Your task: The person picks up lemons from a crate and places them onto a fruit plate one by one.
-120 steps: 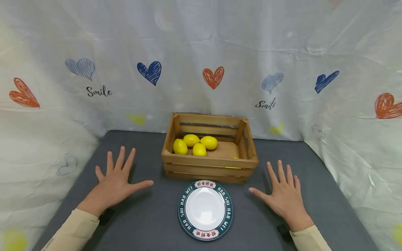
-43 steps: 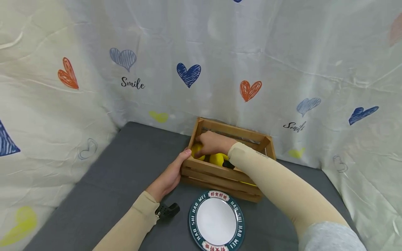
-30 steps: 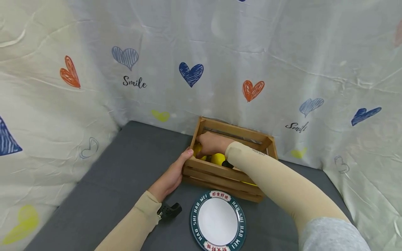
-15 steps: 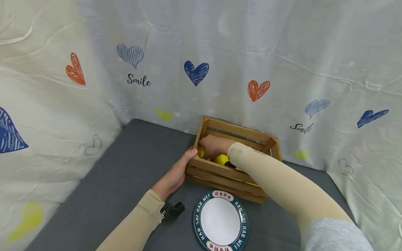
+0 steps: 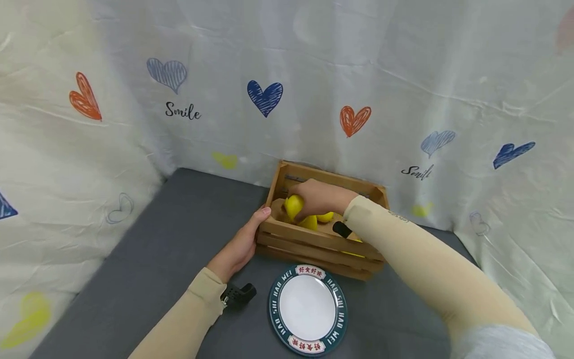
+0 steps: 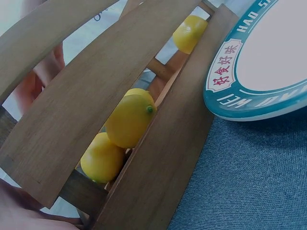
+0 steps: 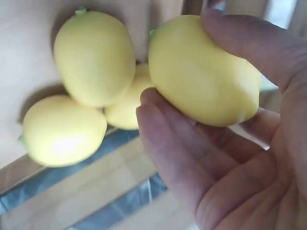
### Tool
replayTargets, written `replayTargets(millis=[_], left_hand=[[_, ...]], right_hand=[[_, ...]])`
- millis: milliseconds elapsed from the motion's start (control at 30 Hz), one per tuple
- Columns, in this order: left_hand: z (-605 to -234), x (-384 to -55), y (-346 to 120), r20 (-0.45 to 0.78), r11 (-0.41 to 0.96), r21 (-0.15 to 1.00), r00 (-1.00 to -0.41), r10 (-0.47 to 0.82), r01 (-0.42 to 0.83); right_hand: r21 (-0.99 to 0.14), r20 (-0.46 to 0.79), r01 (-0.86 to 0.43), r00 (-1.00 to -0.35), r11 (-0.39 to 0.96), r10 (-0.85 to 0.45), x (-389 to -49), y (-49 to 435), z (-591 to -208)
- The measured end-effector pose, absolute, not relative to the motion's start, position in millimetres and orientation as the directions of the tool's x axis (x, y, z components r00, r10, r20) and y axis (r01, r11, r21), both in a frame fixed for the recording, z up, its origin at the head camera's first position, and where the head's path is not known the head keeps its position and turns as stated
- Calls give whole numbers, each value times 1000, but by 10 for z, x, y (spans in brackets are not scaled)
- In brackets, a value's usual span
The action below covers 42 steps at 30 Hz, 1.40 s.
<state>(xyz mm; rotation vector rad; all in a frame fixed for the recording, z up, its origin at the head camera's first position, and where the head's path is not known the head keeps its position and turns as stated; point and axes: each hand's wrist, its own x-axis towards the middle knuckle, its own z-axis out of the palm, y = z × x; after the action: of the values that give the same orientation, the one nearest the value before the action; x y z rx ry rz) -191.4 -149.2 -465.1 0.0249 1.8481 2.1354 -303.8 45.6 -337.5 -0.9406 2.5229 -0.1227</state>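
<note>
My right hand (image 5: 320,196) pinches a yellow lemon (image 5: 293,206) over the left part of the slatted wooden crate (image 5: 309,238). In the right wrist view this lemon (image 7: 204,72) sits between thumb and fingers, above several other lemons (image 7: 95,57) on the crate floor. My left hand (image 5: 239,249) grips the crate's left front corner, its thumb on the top edge and its other fingers mostly hidden. Through the slats, the left wrist view shows more lemons (image 6: 129,120).
A round white plate (image 5: 307,309) with a green lettered rim lies just in front of the crate on the grey tabletop (image 5: 179,239). A pale cloth (image 5: 314,60) printed with hearts hangs close behind the crate and along both sides.
Both hands were spread beside the crate at first. The left then gripped its corner while the right reached in. Now the right hand has risen and shifted rightward with a lemon.
</note>
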Motion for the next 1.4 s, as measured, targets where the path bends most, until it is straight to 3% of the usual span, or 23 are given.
replayTargets(millis=[200,400,767,1033,1400], left_hand=[[-4673,-1912,-1624,-182,-133,967,-955,234,-217],[-4667,-1921,-1746,-157,-150,969,-956,248,-198],[-4640,-1951,-1938,-168,-146,968,-961,219,-202],[-4587,-1923,-2044,-180,-128,970,-962,206,-209],[-4582,-1860,-2086,-161,-146,970,-963,214,-195]], right_hand=[[-241,-356,-558,-710,794,-607,-2880,570,-3051],[-197,-274,-600,-725,775,-631,-2676,701,-2782],[-169,-141,-633,-743,756,-654,-2143,933,-2564],[-208,-155,-627,-736,750,-659,-1804,1050,-2631],[-244,-221,-636,-699,732,-680,-1545,920,-3107]])
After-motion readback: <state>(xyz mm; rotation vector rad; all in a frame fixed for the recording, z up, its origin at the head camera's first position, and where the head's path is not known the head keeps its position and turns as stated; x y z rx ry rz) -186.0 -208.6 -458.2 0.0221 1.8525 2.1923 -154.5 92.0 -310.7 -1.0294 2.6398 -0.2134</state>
